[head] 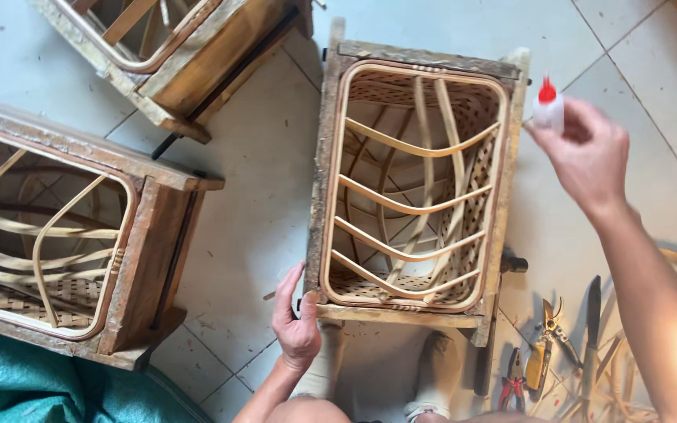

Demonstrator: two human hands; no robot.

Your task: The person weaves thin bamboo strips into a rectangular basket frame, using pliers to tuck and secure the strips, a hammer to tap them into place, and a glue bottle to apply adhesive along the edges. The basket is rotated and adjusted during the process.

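wooden basket mould [415, 188] with its long axis running away from the person: left hand [295, 317] grips the near left corner, right hand [585, 160] pinches a red-capped glue bottle [548, 106] just beyond the far right corner.

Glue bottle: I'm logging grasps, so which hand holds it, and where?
The right hand pinches the bottle by its white body, red cap up. The left hand grips the frame's corner.
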